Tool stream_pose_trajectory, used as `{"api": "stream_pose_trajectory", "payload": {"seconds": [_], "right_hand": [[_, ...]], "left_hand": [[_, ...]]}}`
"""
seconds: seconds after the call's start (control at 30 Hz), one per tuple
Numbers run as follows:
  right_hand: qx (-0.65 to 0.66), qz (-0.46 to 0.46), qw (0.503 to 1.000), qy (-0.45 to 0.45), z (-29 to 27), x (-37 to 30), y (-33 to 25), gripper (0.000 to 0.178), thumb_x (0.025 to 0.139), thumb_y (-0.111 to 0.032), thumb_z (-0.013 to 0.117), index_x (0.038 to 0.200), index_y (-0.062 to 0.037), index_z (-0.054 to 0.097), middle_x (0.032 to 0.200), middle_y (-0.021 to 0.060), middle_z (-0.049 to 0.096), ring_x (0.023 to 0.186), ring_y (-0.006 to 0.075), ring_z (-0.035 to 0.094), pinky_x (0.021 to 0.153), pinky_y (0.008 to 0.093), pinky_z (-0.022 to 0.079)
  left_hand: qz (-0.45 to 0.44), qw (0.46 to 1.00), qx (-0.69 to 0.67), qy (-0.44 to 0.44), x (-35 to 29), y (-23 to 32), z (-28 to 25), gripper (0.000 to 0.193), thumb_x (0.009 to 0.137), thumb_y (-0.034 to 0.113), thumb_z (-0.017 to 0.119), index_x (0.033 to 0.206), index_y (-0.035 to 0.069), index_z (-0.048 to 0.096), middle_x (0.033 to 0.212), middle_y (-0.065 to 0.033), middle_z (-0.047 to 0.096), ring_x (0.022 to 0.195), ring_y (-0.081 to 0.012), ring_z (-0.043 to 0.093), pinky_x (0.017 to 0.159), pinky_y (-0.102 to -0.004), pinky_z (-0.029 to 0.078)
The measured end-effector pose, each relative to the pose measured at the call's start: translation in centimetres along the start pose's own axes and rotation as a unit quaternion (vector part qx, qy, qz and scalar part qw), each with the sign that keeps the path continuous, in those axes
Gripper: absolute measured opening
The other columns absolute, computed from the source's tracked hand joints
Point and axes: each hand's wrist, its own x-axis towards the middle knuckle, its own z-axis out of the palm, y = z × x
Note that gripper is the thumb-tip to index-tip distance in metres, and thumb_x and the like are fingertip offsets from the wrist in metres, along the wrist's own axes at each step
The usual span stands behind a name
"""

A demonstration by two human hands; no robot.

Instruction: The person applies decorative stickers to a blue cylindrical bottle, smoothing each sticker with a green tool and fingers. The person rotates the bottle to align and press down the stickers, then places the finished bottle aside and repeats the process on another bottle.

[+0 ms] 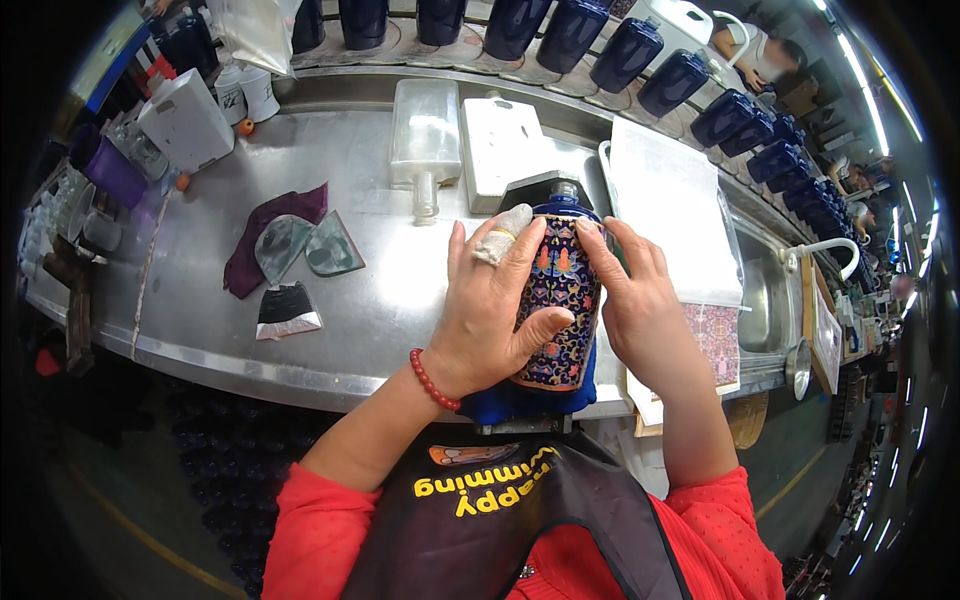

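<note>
A dark blue bottle (563, 196) lies tilted in front of me, its neck pointing away. A floral patterned sheet (556, 300) in orange, pink and blue covers its face. My left hand (485, 300) is on the bottle's left side, index finger at the sheet's upper edge and thumb across its front. Cloth wraps one of its fingers (498, 240). From the right, my right hand (640, 300) grips the bottle, index finger near the upper corner; its thumb is hidden. Blue cloth (540, 402) lies beneath the bottle's base.
Dark cloth (250, 250), clear-green scrapers (335, 245) and a black-and-silver piece (288, 310) lie left. A clear bottle (425, 135) and white container (497, 140) stand behind. White sheets (670, 210) and patterned sheets (715, 345) lie right, beside a sink (765, 300). Blue bottles (625, 55) line a conveyor.
</note>
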Motion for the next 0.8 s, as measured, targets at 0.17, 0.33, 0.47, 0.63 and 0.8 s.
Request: {"api": "stream_pose_trajectory", "payload": {"seconds": [0.17,0.33,0.47,0.63,0.8], "right_hand": [[-0.034,0.000,0.999,-0.015,-0.18,-0.02,-0.33,0.074,0.083,0.005,0.060,0.151,-0.0209,0.048,0.141,0.0221,0.046,0.125,0.0398,0.050,0.099,0.0481,0.045],[-0.036,0.004,0.999,-0.021,-0.28,0.27,-0.49,0.074,0.084,0.003,0.060,0.152,-0.0223,0.047,0.138,0.0217,0.047,0.123,0.0396,0.050,0.097,0.0471,0.045],[-0.036,0.003,0.999,-0.018,-0.26,0.36,-0.59,0.074,0.084,0.003,0.060,0.152,-0.0221,0.047,0.137,0.0221,0.047,0.123,0.0395,0.050,0.097,0.0473,0.046],[-0.020,0.007,1.000,-0.013,-0.11,0.39,-0.54,0.075,0.082,0.004,0.059,0.151,-0.0216,0.048,0.137,0.0225,0.048,0.122,0.0399,0.051,0.098,0.0476,0.046],[-0.009,0.005,1.000,-0.002,-0.06,0.56,-0.26,0.076,0.080,0.006,0.060,0.151,-0.0204,0.048,0.137,0.0220,0.049,0.120,0.0401,0.052,0.097,0.0470,0.046]], "left_hand": [[-0.002,1.000,0.005,-0.008,0.18,0.12,0.03,0.090,0.096,0.066,0.051,0.152,-0.004,0.039,0.148,-0.0279,0.046,0.140,-0.0437,0.041,0.119,-0.0633,0.013],[0.000,1.000,0.017,-0.018,0.20,0.14,-0.11,0.087,0.097,0.063,0.053,0.152,-0.003,0.039,0.150,-0.0278,0.044,0.142,-0.0429,0.040,0.121,-0.0604,0.012],[0.003,1.000,0.022,-0.013,0.31,0.15,-0.02,0.087,0.096,0.063,0.054,0.152,-0.002,0.040,0.150,-0.0272,0.045,0.141,-0.0425,0.041,0.121,-0.0605,0.013],[0.001,1.000,0.004,-0.010,0.45,0.03,-0.04,0.086,0.097,0.063,0.053,0.151,-0.002,0.040,0.147,-0.0265,0.048,0.139,-0.0423,0.044,0.121,-0.0602,0.014],[-0.001,1.000,-0.016,-0.009,0.62,-0.14,-0.04,0.086,0.097,0.064,0.053,0.151,-0.002,0.040,0.144,-0.0260,0.050,0.136,-0.0424,0.046,0.121,-0.0602,0.015]]}}
